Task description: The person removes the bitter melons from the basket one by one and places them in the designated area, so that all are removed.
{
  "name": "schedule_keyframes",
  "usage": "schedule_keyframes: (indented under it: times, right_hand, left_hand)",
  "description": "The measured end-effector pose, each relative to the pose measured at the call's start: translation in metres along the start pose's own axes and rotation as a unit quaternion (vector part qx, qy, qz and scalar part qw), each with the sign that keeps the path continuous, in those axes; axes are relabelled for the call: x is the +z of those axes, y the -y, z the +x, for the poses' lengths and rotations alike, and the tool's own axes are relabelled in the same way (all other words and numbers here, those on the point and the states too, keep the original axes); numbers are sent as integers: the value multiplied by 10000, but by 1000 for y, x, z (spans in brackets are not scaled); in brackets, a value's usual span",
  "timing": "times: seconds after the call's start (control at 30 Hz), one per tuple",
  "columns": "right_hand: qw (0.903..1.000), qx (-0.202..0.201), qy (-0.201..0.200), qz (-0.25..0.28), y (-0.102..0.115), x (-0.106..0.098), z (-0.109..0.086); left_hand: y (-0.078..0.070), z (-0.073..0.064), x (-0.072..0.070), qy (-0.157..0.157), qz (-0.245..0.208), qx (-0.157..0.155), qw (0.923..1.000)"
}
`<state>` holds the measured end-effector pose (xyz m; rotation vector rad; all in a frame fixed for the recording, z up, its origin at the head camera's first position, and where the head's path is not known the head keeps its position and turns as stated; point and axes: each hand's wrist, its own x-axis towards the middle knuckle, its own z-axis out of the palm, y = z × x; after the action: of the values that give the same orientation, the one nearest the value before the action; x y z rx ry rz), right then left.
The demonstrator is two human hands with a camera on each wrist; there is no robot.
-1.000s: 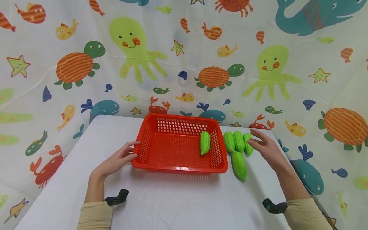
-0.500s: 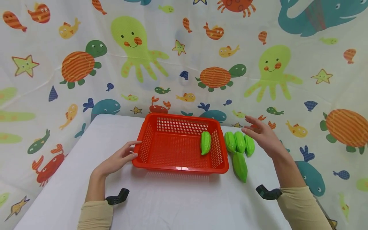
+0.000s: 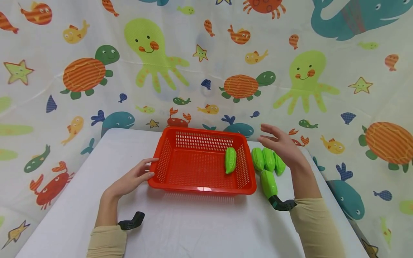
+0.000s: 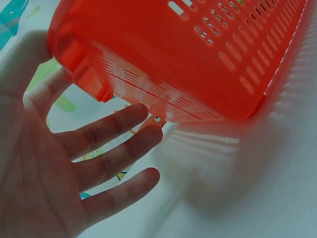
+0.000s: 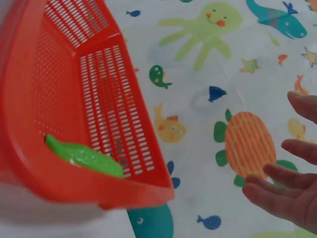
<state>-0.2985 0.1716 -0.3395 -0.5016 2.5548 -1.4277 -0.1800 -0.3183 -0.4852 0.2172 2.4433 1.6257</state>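
A red plastic basket (image 3: 200, 189) with slotted walls stands on the table, and one glossy green ridged toy fruit (image 3: 230, 160) lies inside near its right wall. My left hand (image 3: 132, 179) rests its thumb and index finger against the left rim; the other fingers (image 4: 121, 191) spread loosely, apart from the basket wall (image 4: 163, 74). My right hand (image 3: 284, 147) hovers right of the basket with nothing in it, its fingers loosely extended. Several similar green ridged fruits (image 3: 257, 159) lie below it, partly covered by the hand and the wrist camera. Their exact kind is unclear.
A white cloth (image 3: 193, 229) covers the table. Behind it hangs a curtain (image 3: 200, 79) printed with sea animals. Black wrist cameras (image 3: 132, 221) sit on both forearms. The table's right edge runs close beside the right arm.
My right hand has moved left and upward from over the right end of the fruit group toward the basket. The left hand, basket and fruits stay where they were.
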Motion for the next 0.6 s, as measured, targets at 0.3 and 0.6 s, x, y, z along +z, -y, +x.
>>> schedule_keyframes:
  times: [0.3, 0.6]
  right_hand:
    - [9986, 267, 453, -34, 1, 23, 23]
    - [9967, 608, 545, -25, 5, 42, 41]
  left_hand:
    - [1, -2, -2, 21, 13, -14, 10000]
    - [2, -3, -4, 52, 13, 5, 10000]
